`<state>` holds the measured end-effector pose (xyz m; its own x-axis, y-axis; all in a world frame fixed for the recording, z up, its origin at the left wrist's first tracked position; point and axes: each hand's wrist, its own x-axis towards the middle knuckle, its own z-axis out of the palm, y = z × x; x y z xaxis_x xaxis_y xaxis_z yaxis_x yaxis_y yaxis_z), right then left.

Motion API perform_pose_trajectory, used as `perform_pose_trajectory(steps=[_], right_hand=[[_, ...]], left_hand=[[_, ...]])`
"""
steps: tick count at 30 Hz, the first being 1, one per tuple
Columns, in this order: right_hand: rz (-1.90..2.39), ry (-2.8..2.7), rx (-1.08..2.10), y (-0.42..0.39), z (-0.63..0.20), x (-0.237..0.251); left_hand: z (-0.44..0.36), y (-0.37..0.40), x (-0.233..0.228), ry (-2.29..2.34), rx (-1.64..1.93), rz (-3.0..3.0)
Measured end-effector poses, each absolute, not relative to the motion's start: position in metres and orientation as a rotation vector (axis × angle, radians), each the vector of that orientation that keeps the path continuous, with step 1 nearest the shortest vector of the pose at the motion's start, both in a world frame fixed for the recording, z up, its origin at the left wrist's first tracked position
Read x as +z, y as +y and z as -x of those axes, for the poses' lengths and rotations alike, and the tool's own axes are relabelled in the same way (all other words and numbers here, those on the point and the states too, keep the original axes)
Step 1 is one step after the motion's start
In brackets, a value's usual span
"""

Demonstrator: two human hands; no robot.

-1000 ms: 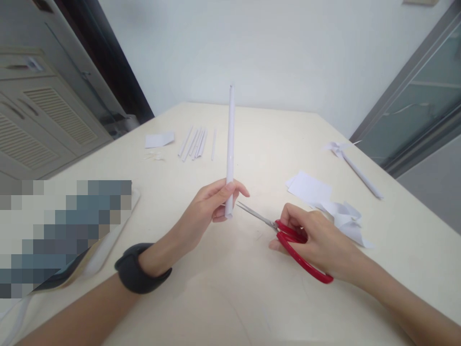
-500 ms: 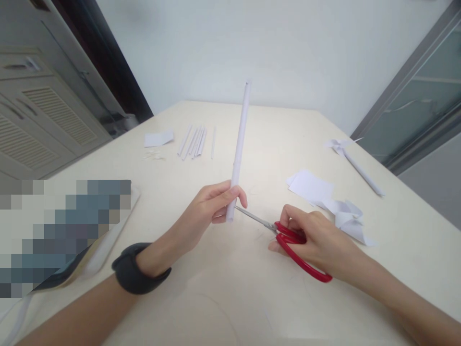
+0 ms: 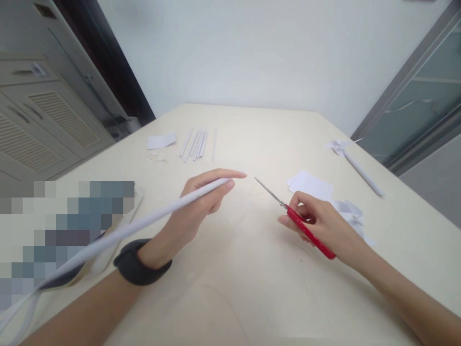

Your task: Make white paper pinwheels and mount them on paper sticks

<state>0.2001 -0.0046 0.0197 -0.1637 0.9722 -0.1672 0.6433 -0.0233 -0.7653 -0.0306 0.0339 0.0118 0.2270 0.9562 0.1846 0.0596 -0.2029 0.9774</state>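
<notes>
One long, slim white paper tube [image 3: 162,212] is in your left hand [image 3: 196,204], pinched near one end between thumb and index finger. Its long axis slants across the view, that end pointing right and forward, the rest running back to the left past your black wristband [image 3: 135,265]. Your right hand [image 3: 324,217] grips red-handled metal scissors [image 3: 297,220], tip aimed forward and left, near the tube's end but apart from it. Both are held above the cream-coloured counter [image 3: 266,137], where thin white paper rolls [image 3: 196,144] and flat white paper sheets [image 3: 310,184] lie.
</notes>
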Motion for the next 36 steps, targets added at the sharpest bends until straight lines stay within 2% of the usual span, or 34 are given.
perform_pose_trajectory(steps=[11, 17, 30, 36], right_hand=[[1.655, -1.672, 1.119, 0.000, -0.202, 0.017], [1.622, -1.710, 1.106, 0.001, -0.209, 0.009], [1.614, -1.969, 0.789, -0.008, -0.200, 0.012], [1.640, -1.967, 0.841, -0.010, -0.197, 0.017]], left_hand=[[0.027, 0.035, 0.011, 1.054, 1.092, -1.985], [0.029, 0.037, 0.012, 1.032, 0.954, -1.875], [0.020, 0.022, 0.021, 0.902, 1.047, -1.480], [0.020, 0.019, 0.022, 0.905, 1.059, -1.461]])
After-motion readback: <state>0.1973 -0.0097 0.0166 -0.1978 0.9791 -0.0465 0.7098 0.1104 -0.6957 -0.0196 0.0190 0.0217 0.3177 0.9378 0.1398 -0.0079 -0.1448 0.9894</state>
